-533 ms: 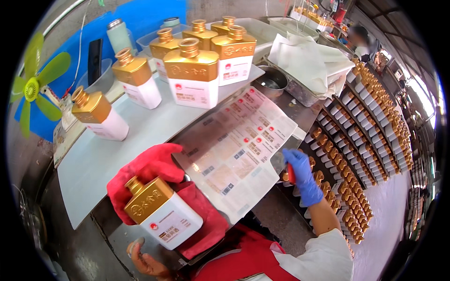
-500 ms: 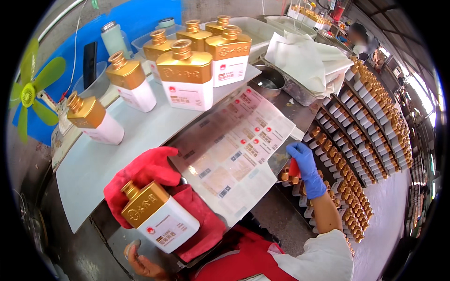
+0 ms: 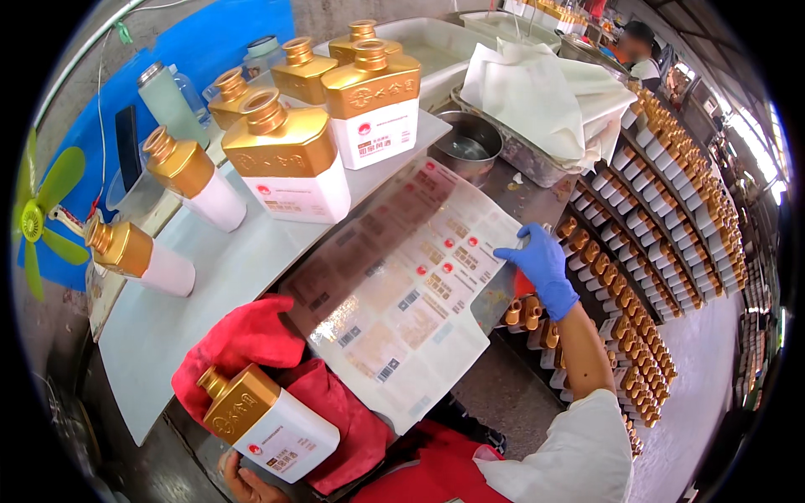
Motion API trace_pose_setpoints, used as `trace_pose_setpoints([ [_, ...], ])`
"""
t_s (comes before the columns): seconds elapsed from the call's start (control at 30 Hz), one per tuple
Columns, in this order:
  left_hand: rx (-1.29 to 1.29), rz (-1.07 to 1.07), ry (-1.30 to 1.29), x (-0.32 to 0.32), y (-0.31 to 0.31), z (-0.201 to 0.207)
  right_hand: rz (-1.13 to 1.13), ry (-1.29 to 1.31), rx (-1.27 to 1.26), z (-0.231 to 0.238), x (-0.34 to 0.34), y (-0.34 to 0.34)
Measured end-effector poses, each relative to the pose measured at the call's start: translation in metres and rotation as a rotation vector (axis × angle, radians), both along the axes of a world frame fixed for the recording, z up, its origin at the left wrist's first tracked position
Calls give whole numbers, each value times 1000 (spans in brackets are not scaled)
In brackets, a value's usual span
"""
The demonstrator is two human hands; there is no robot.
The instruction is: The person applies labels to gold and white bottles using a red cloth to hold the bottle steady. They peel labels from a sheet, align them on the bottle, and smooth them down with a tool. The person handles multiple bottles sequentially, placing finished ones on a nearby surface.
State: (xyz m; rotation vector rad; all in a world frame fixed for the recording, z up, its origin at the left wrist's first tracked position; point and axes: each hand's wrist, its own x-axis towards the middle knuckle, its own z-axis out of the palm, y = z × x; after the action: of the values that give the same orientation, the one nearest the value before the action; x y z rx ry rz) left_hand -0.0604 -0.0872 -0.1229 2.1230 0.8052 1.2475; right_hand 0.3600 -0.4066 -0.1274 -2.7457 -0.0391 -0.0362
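Note:
A white bottle with a gold shoulder and neck [image 3: 272,427] lies tilted on a red cloth [image 3: 344,402] at the near left. My bare left hand [image 3: 250,484] is at the bottle's lower left side, fingers loosely bent and apart, partly cut off by the frame. My right hand [image 3: 545,272], in a blue glove, reaches the right edge of a printed transfer sheet [image 3: 436,352]. Its fingers are bent around a small red piece [image 3: 523,286], mostly hidden, and the forefinger points onto the sheet's edge. Wet-looking decals with red marks and gold blocks cover the sheet.
Several gold-and-white bottles [image 3: 289,180] stand along the grey board [image 3: 201,310]. Behind the sheet are a metal pot of water [image 3: 470,147] and a cloth-covered tray [image 3: 537,105]. Racks of bottles [image 3: 654,226] rise at the right. A green fan [image 3: 38,218] stands at far left.
My right hand has moved up to the sheet's edge, its forefinger now stretched out. My left hand is closer to the lying bottle. The whole view has shifted slightly.

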Motion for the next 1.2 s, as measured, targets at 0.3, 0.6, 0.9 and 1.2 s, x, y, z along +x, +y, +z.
trace_pose_setpoints([
  [0.3,22,18,74,3,2,1,67,97,230,-17,85,-42],
  [0.6,30,39,98,-4,8,-5,260,198,273,-14,84,-34],
  [0.9,-22,12,43,-5,5,10,212,26,203,-30,94,-40],
  [1.2,-144,-20,-15,1,23,47,624,114,225,81,-41,96],
])
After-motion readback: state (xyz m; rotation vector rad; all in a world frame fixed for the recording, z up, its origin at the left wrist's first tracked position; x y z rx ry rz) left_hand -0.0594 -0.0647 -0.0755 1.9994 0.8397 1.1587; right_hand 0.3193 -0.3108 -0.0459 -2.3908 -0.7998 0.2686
